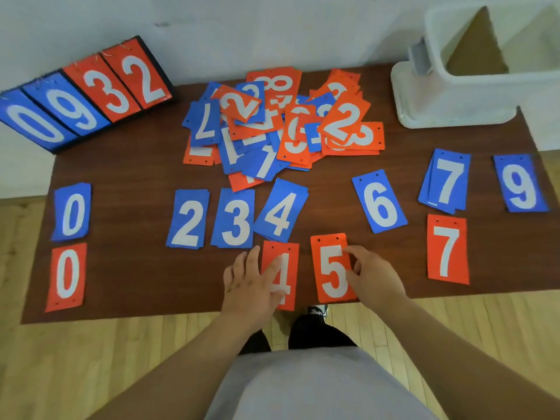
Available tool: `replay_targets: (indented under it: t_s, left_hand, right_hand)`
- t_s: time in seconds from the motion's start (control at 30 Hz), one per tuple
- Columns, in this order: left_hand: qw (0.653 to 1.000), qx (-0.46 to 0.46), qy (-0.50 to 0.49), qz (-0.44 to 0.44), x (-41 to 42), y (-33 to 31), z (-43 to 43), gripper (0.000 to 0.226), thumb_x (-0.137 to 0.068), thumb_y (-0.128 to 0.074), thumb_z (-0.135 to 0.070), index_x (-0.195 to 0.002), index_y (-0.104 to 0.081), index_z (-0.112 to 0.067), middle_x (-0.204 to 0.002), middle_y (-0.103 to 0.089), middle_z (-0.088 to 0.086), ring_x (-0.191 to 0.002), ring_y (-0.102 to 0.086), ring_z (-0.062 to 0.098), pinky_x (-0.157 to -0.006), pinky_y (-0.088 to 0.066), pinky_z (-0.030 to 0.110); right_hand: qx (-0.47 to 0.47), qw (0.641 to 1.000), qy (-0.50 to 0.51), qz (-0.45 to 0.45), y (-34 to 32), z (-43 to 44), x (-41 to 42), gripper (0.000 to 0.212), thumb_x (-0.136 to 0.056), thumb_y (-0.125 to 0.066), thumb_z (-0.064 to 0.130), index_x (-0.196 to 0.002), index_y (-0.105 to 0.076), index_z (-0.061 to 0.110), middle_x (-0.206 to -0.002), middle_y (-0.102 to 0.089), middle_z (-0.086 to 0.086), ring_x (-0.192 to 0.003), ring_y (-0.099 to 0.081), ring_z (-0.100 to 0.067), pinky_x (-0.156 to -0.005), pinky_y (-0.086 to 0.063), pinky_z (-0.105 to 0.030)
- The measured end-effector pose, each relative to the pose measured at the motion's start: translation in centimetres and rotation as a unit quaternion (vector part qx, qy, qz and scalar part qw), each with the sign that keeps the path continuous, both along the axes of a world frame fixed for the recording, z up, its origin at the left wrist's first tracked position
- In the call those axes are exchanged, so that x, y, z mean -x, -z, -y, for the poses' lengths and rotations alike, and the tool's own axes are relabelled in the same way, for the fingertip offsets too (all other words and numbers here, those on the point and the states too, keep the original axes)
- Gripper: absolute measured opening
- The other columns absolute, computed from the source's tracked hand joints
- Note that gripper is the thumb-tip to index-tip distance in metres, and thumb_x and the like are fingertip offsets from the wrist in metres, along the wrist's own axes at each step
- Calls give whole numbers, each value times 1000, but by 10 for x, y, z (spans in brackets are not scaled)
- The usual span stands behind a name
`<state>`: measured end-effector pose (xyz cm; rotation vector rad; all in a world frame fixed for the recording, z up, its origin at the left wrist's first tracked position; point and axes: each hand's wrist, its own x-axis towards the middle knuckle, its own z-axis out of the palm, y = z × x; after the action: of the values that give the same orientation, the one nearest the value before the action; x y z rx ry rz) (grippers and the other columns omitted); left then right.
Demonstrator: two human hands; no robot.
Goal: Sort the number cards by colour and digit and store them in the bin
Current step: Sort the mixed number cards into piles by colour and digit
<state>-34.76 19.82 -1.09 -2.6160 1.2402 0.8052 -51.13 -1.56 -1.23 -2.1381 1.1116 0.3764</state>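
Cardboard (475,47) is seen in the upper-right bin (485,89); on the tabletop (136,268), red 4 (290,254) is pressed by the flat left hand (251,286), red 5 (330,274) pinched by the right hand (375,277).

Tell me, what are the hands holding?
Right hand grips the red 5 card by its right edge; left hand rests flat on the red 4 card.

Torso: light grey top (303,386), plain and loose-fitting, no markings visible. Legs: black trousers (321,331), seen below the hem of the top. Footwear: one shoe (317,310), white with dark trim, only partly visible and blurred. Arms: left forearm (188,353) and right forearm (454,338) uncovered. Left hand (251,283) and right hand (374,275) bare.
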Motion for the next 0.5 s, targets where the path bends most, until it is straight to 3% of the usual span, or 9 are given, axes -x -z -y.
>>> replay_targets:
  t_s: [0.17,0.5]
  left_hand:
    - [999,25,-38,3,-3,-6,3,67,-96,-39,-69,-152,-12,-43,-162,-8,10,-150,-6,35,-119,-16,55]
    - [985,83,-147,39,-64,-31,20,72,-95,-47,-66,-155,-18,-38,-161,-16,8,-150,-15,32,-119,-22,53]
  right_hand:
    - [-11,1000,12,19,-3,5,-4,44,-94,-65,31,-135,-52,31,-93,-57,15,-84,-59,-8,-66,-49,-20]
    - [12,998,-16,61,-22,31,-66,48,-90,-70,33,-135,-54,36,-125,-56,6,-103,-59,-9,-79,-53,-24]
